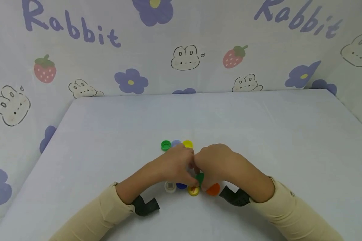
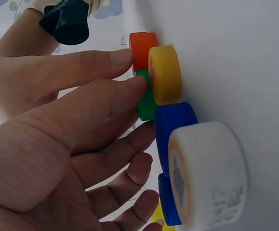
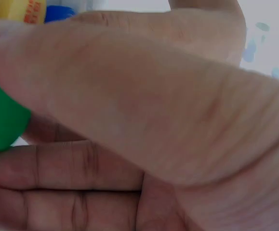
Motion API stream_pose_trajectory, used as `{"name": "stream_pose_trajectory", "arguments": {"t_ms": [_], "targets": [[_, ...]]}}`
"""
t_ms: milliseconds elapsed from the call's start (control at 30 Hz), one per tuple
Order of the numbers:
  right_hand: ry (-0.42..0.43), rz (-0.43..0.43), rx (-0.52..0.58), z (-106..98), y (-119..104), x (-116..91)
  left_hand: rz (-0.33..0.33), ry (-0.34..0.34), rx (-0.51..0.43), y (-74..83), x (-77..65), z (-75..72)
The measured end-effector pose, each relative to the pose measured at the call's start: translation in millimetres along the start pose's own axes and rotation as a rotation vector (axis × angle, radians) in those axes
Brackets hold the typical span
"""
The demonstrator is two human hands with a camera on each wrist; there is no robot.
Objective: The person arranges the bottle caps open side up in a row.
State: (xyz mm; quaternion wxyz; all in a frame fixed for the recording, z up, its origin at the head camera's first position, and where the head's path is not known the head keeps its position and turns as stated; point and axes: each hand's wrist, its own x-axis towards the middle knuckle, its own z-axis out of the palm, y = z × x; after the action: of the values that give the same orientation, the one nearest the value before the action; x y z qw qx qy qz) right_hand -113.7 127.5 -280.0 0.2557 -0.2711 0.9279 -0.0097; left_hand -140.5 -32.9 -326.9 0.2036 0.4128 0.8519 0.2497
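Note:
Both hands meet over a cluster of plastic bottle caps. Between them is a green bottle cap (image 1: 200, 178), partly covered by fingers. My left hand (image 1: 176, 164) has its thumb tip against this cap, with the index fingertip close by its lower edge in the left wrist view. From the other side, my right hand (image 1: 218, 164) holds the cap between thumb and fingers; its green face (image 3: 4, 113) shows in the right wrist view. Right beside it lie a yellow cap with red print (image 1: 193, 191) and an orange cap (image 1: 213, 189).
Left of the yellow cap sit a blue cap (image 1: 181, 186) and a white cap (image 1: 170, 187). Behind the hands are another green cap (image 1: 166, 145), a pale blue cap (image 1: 176, 143) and a plain yellow cap (image 1: 188, 144). A white cloth covers the table (image 1: 259, 127).

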Motion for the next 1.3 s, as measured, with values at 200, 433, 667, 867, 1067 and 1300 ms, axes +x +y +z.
{"name": "stream_pose_trajectory", "arguments": {"t_ms": [200, 433, 667, 867, 1067, 1300], "targets": [[0.002, 0.022, -0.029, 4, -4, 4, -0.002, -0.016, -0.022, -0.8, 0.7, 0.0], [0.037, 0.007, -0.044, 7, -7, 6, -0.045, -0.019, -0.044, -0.8, -0.5, -0.6], [0.069, -0.024, -0.059, 6, -6, 3, -0.036, -0.028, -0.06, -1.7, -0.8, -1.8], [0.083, -0.033, -0.037, 1, -4, -2, -0.01, -0.025, -0.101, -0.9, -1.7, -6.0], [0.108, -0.046, -0.012, -7, 3, -9, 0.021, -0.009, -0.119, -2.8, -2.9, -12.2], [0.212, -0.096, 0.106, -18, 14, -16, 0.001, 0.064, -0.156, -2.1, -8.2, -23.9]]}}
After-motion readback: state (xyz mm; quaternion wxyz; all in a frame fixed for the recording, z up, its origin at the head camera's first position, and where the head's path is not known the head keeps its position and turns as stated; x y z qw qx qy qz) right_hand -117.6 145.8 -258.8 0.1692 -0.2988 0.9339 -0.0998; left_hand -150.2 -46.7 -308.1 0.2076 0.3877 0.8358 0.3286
